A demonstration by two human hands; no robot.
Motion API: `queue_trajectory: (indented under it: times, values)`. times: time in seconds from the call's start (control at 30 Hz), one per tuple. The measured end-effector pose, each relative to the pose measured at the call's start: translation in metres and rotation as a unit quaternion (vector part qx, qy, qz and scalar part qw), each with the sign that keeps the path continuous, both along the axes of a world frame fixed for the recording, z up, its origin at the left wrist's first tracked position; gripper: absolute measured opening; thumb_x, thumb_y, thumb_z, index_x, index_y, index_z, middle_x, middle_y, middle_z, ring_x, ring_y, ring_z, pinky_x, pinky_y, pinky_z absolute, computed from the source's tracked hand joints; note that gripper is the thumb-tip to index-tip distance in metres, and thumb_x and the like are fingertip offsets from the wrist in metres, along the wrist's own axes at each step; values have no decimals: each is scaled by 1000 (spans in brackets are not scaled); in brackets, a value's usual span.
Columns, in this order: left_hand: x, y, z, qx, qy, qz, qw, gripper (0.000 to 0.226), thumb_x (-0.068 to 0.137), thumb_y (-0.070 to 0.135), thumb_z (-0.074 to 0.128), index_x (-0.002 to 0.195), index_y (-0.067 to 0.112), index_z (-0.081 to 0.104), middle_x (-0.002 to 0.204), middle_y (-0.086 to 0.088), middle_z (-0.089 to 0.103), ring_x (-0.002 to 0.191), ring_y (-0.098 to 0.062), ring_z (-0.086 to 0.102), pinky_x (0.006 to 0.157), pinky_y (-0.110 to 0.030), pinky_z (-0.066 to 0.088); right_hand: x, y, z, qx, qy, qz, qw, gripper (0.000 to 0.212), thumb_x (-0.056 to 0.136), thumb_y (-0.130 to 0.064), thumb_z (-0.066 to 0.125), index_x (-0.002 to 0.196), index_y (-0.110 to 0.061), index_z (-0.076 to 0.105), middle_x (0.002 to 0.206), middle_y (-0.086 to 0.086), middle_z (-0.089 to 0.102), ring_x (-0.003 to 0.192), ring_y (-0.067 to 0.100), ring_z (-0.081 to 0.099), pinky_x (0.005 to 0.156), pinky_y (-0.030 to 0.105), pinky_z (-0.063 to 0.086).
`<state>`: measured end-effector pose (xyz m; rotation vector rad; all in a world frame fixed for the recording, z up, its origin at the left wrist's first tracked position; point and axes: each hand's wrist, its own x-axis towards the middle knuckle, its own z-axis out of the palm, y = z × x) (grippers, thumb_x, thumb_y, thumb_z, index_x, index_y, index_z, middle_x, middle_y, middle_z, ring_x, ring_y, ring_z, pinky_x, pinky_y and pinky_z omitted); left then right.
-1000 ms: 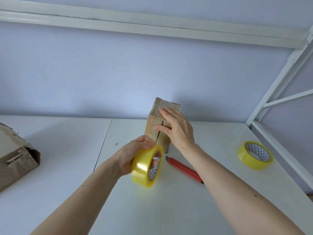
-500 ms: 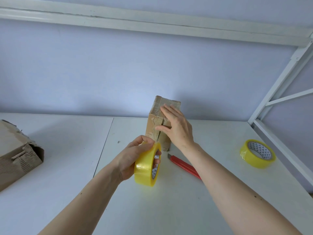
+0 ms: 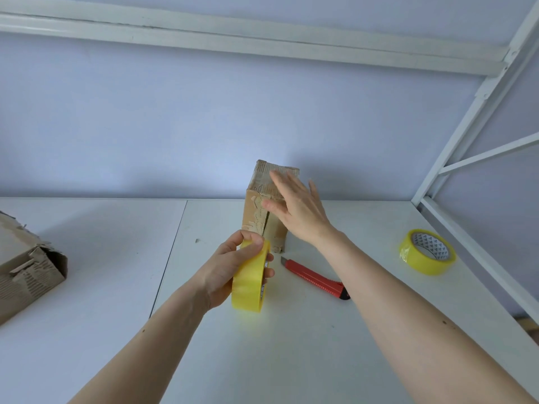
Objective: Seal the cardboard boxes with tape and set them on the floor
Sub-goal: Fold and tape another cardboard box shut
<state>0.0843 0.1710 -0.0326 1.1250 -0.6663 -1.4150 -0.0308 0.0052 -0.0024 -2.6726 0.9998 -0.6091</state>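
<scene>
A small worn cardboard box [image 3: 256, 208] stands upright near the back of the white table [image 3: 291, 360], its front seam facing me. My right hand [image 3: 297, 211] lies with straight fingers against the box's top and right side. My left hand [image 3: 230, 269] grips a yellow tape roll [image 3: 250, 279] held on edge just in front of the box's base. A second, larger cardboard box [image 3: 26, 266] with torn flaps lies at the left edge of the table.
A red utility knife [image 3: 316, 278] lies on the table right of the held roll. A second yellow tape roll [image 3: 427, 251] lies flat at the right. A white metal frame [image 3: 455, 158] rises along the table's right side and overhead.
My left hand has brought the tape roll up and closer to the box's base. My right hand's fingers have spread and shifted slightly on the box.
</scene>
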Motion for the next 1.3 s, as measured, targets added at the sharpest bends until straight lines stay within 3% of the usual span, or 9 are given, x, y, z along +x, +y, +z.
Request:
queue_trajectory:
  times: [0.13, 0.27, 0.4, 0.53, 0.63, 0.77, 0.93, 1.1, 1.3]
  values:
    - [-2, 0, -4, -12, 2, -8, 1000, 22, 90, 27, 70, 104, 14, 58, 106, -22, 66, 78, -36, 67, 73, -41, 56, -10, 24, -8, -50, -251, -62, 965, 41, 100, -41, 53, 128, -13, 62, 129, 2, 65, 123, 21, 54, 105, 38, 42]
    - [-4, 5, -8, -28, -11, -13, 999, 25, 91, 29, 69, 107, 14, 58, 108, -20, 65, 81, -37, 67, 78, -43, 54, -29, 52, -33, -16, -255, -82, 963, 23, 90, -37, 56, 85, -20, 71, 83, -8, 68, 84, 15, 60, 76, 40, 51]
    - [-7, 14, -9, -42, -39, -16, 998, 24, 93, 27, 67, 112, 14, 60, 102, -17, 66, 82, -38, 68, 76, -43, 55, -30, 76, -41, 134, -191, -10, 972, 31, 95, -47, 58, 89, -23, 76, 92, -12, 64, 95, 4, 59, 84, 32, 51]
    - [-8, 18, -8, -46, -56, -16, 997, 22, 94, 22, 68, 113, 14, 58, 107, -17, 67, 82, -37, 69, 75, -42, 57, -27, 92, -24, 293, -261, -21, 920, 51, 93, -60, 45, 98, -20, 76, 99, -13, 68, 94, -6, 61, 75, 12, 46]
    - [-12, 19, -6, -50, -77, -10, 996, 26, 97, 24, 64, 120, 13, 56, 100, -10, 71, 81, -34, 71, 71, -39, 57, -23, 96, -29, 213, -258, -41, 941, 40, 81, -60, 67, 100, -26, 74, 98, -15, 69, 95, -2, 63, 80, 19, 50]
    - [-13, 20, -8, -48, -62, 11, 997, 23, 97, 22, 64, 116, 11, 55, 100, -11, 69, 80, -36, 71, 70, -38, 57, -23, 99, -36, 141, -322, -75, 933, 19, 81, -21, 81, 96, -21, 69, 88, -15, 70, 84, 0, 65, 74, 15, 49]
    - [-13, 21, -9, -52, -61, 9, 997, 22, 95, 25, 66, 111, 13, 57, 100, -13, 69, 79, -36, 70, 69, -38, 57, -23, 107, -43, 49, -312, -127, 940, 17, 73, -23, 88, 79, -25, 72, 91, -13, 59, 87, 4, 60, 66, 14, 44]
    - [-11, 18, -10, -53, -52, 6, 997, 14, 94, 25, 67, 105, 18, 61, 102, -16, 67, 81, -38, 70, 67, -38, 57, -23, 106, -40, 70, -275, -136, 949, 12, 80, -28, 83, 92, -24, 81, 96, -11, 56, 91, 7, 60, 68, 31, 53]
    - [-10, 19, -9, -54, -50, 0, 997, 18, 94, 25, 68, 108, 16, 61, 102, -14, 69, 82, -38, 70, 69, -38, 57, -20, 101, -38, 150, -275, -128, 941, 12, 84, -30, 80, 91, -21, 80, 101, -10, 59, 95, 8, 62, 77, 33, 56]
